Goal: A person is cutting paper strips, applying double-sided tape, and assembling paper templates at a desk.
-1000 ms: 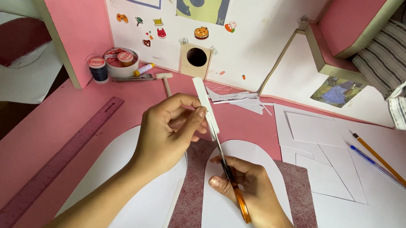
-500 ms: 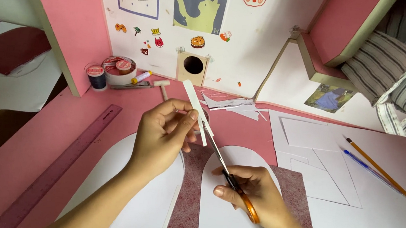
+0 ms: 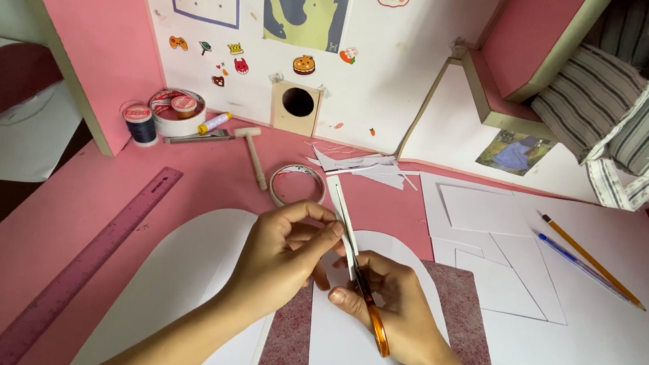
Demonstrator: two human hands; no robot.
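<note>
My left hand (image 3: 279, 254) pinches a narrow white paper strip (image 3: 340, 208) that sticks up and away from me. My right hand (image 3: 390, 304) grips scissors with orange handles (image 3: 372, 314); the blades run along the strip just below my left fingers. Both hands hover over two rounded white card shapes (image 3: 172, 279) that lie on a speckled maroon mat (image 3: 461, 307) on the pink desk (image 3: 207, 167).
A purple ruler (image 3: 87, 263) lies at the left. A tape roll (image 3: 297, 182), a small wooden mallet (image 3: 252, 154), thread spools (image 3: 140, 123) and paper scraps (image 3: 358, 163) sit further back. White sheets (image 3: 566, 309) with a pencil (image 3: 591, 260) and a blue pen (image 3: 578, 266) lie right.
Both hands have shifted toward me and slightly right with the strip and scissors. The view has tilted, so the tape roll now shows beyond my fingers.
</note>
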